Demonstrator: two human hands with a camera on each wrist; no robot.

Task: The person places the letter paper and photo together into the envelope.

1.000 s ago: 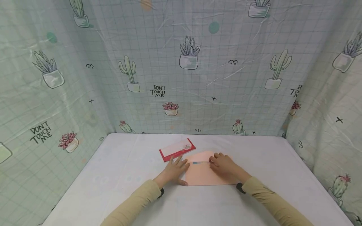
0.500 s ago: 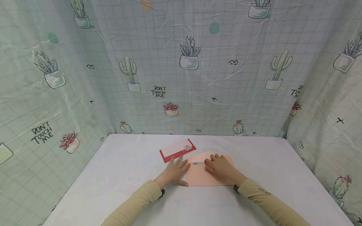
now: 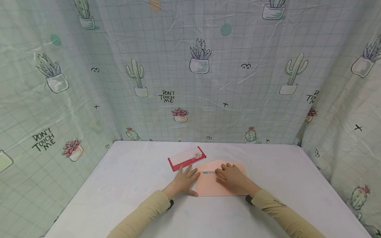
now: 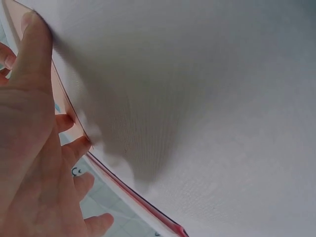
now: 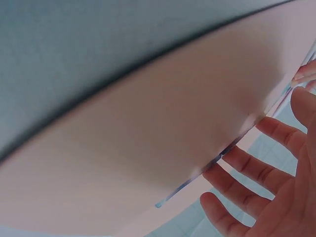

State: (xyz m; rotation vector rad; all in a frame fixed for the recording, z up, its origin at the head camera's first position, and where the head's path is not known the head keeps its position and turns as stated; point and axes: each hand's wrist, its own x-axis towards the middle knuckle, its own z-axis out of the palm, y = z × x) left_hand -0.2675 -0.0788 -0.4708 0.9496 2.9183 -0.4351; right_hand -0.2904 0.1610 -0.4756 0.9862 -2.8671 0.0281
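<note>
A peach envelope lies flat on the white table, its flap side away from me. Along the flap line runs a thin bluish strip, partly covered by my right hand. My left hand rests spread on the envelope's left edge, thumb at the near corner and fingertips toward the far one. With slightly bent fingers, my right hand touches the strip on the flap line; in the right wrist view its fingertips meet the strip's dark edge and the thumb stands apart.
Just beyond my left fingertips lies a red and pale pink envelope-like card with a white flower on it, set at a slant. A curtain printed with cacti encloses the table at the back and sides.
My right hand has slid left along the envelope's flap line, then stayed nearly still over the last half second. My left hand and the red card have stayed in place.
</note>
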